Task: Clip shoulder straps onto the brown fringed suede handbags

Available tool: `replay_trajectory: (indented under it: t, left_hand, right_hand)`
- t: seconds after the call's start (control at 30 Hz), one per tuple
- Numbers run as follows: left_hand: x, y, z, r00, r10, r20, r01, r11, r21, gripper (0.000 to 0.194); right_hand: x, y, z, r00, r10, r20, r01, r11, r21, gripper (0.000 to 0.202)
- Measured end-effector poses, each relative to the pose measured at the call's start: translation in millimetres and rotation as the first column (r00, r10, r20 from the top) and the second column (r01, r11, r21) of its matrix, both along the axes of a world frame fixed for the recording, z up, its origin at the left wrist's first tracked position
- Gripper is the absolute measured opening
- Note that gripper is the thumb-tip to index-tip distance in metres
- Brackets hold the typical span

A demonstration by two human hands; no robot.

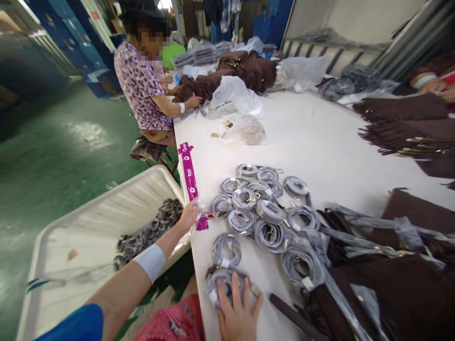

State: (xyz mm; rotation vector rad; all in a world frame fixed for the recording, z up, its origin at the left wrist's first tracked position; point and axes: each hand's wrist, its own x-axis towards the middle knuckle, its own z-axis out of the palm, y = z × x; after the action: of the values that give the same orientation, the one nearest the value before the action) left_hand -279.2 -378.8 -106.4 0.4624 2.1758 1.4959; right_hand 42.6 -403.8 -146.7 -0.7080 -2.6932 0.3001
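Note:
My right hand (237, 308) lies with its fingers spread over a coiled strap (222, 279) wrapped in grey-looking plastic, near the table's front edge. At the table's left edge my left hand (189, 215) has its fingers closed on some clear plastic (199, 204), beside a strip of purple printed tape (189, 173). Part of what the left fingers hold is hidden. Just beyond my right hand is another coiled strap (226, 249) with a white band. Several more coiled straps (270, 234) with metal clasps are heaped further up the table.
A large white bin (71, 220) left of the table holds dark coiled straps (156, 227). Brown fringed bags (387, 293) lie at right. A co-worker (145, 85) sits at the table's far left beside brown goods (249, 71); another person's hands (430, 85) show at far right.

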Motion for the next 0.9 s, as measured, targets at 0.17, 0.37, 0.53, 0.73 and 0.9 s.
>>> replay_trajectory:
  t: [0.17, 0.37, 0.53, 0.73, 0.9]
  left_hand:
    - [8, -16, 29.5, 0.998, -0.053, 0.027, 0.052, 0.998, 0.032, 0.034]
    - [79, 0, 49.2, 0.477, -0.797, -0.37, 0.718, 0.596, -0.36, 0.03]
    - [107, 21, 60.6, -0.041, -0.916, -0.4, 0.731, 0.245, -0.636, 0.094]
    - [89, -71, 90.1, 0.233, -0.892, -0.387, 0.576, 0.447, -0.684, 0.074]
    - [125, -206, 35.4, 0.763, -0.598, -0.246, 0.265, 0.636, -0.725, 0.022]
  right_hand:
    - [-30, 111, 22.4, 0.98, -0.195, 0.026, 0.196, 0.979, -0.052, 0.045]
    - [5, 110, 34.4, 0.983, -0.148, -0.111, 0.121, 0.968, -0.221, 0.046]
    - [81, 44, 25.5, 0.985, -0.079, -0.154, 0.038, 0.968, -0.248, 0.05]
    - [136, -12, -1.1, 0.994, 0.082, -0.067, -0.094, 0.973, -0.209, 0.047]
    - [139, -15, -8.5, 0.993, 0.097, -0.068, -0.11, 0.969, -0.222, 0.052]
